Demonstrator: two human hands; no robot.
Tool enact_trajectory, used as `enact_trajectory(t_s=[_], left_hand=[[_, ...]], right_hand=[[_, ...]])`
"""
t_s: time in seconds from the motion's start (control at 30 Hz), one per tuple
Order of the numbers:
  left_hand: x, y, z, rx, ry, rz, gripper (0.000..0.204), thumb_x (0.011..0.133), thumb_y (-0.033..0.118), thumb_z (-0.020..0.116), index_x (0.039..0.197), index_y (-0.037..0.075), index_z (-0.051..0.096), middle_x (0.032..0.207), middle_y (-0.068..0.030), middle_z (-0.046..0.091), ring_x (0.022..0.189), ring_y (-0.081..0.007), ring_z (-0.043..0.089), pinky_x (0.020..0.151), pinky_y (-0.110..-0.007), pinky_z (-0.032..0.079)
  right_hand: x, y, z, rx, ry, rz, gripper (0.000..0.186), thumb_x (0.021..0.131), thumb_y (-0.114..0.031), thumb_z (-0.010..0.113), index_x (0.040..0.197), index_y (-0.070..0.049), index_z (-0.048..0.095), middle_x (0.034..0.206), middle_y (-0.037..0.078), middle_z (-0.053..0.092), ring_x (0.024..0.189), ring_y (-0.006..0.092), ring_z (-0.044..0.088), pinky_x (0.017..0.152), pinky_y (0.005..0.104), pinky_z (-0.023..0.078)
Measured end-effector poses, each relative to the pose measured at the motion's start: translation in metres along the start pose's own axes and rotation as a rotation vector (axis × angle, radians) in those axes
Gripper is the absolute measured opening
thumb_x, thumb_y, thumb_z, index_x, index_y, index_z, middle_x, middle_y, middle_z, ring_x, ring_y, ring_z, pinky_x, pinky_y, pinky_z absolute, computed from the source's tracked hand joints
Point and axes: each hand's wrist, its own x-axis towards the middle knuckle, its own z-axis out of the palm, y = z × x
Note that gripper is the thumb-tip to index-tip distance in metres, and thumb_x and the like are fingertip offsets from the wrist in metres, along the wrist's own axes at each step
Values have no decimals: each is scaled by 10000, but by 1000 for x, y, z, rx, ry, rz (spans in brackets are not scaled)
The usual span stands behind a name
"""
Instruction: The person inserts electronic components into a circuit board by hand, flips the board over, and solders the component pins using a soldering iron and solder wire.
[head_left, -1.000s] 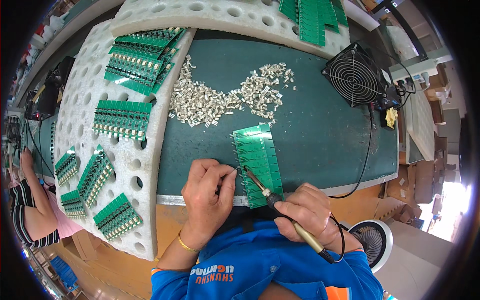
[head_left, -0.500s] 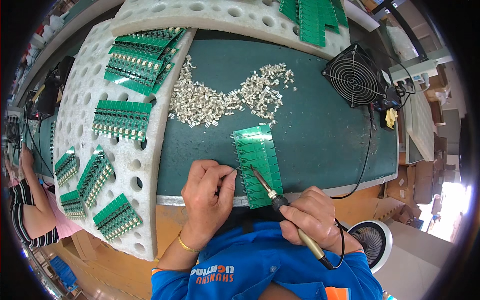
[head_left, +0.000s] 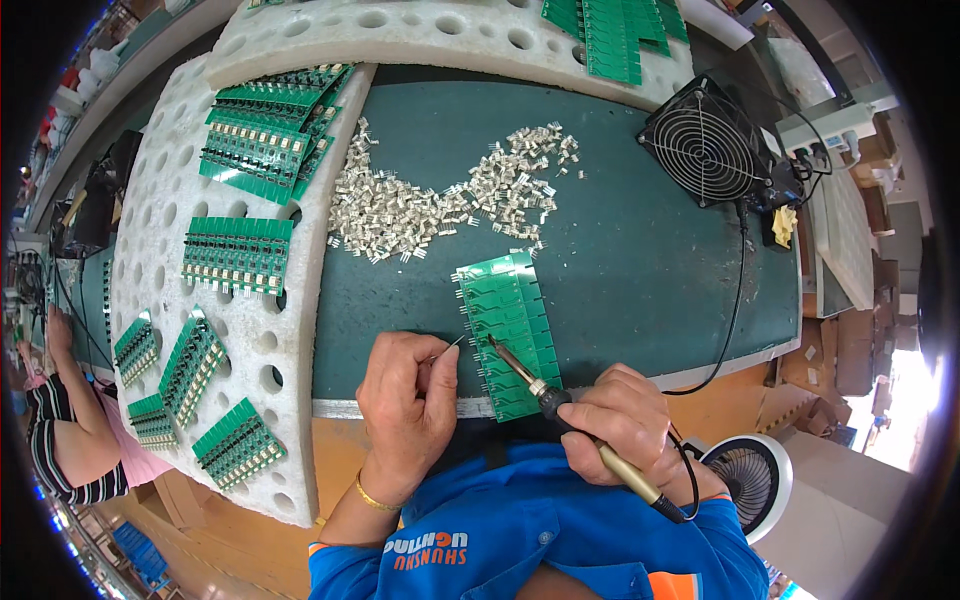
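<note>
A green circuit board panel (head_left: 525, 330) lies at the near edge of the dark green bench, its near end overhanging the edge. Short pins stick out along its left side. My right hand (head_left: 622, 425) grips a soldering iron (head_left: 553, 402) with a black collar and a gold-coloured handle. The iron's tip is over the panel's left part, near the pins; contact cannot be made out. Just left of the panel, my left hand (head_left: 403, 395) pinches a thin length of solder wire (head_left: 456, 342) between thumb and forefinger, its end toward the pins.
Small white connectors (head_left: 385, 215) lie heaped beyond the panel. A perforated white foam board (head_left: 295, 345) at left carries several populated circuit boards (head_left: 238, 255); another foam board (head_left: 400, 45) lies at the back. A black fan (head_left: 703, 148) stands back right, its cable (head_left: 738, 310) crossing the bench. A co-worker's arm (head_left: 85, 400) shows far left.
The iron's tip has shifted slightly left and down the panel, toward the pins. My left hand has moved slightly left and down, still pinching the wire. The whole view has shifted a little.
</note>
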Motion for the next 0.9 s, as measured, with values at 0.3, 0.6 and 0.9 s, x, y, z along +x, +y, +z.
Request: enact_trajectory(t_s=[0.3,0.6,0.9], left_hand=[[-6,3,-3,59,-33,42,67,831,-30,644,841,0,584,832,-101,531,678,-183,511,576,-275,418],[-11,7,-3,65,-29,21,127,732,-39,719,788,24,623,697,-95,541,621,-248,543,554,-338,428],[-13,3,-4,87,-38,60,117,735,-26,727,786,18,632,709,-83,567,654,-219,542,586,-309,421]], right_hand=[[-6,2,0,64,93,36,206,727,-67,728,899,-19,624,686,92,615,522,226,554,483,329,421],[-12,-1,1,79,107,71,195,722,-35,714,892,-16,621,702,106,618,545,241,575,505,344,453],[-12,1,7,82,125,64,203,719,-16,708,905,-18,626,715,103,622,546,240,578,508,341,453]])
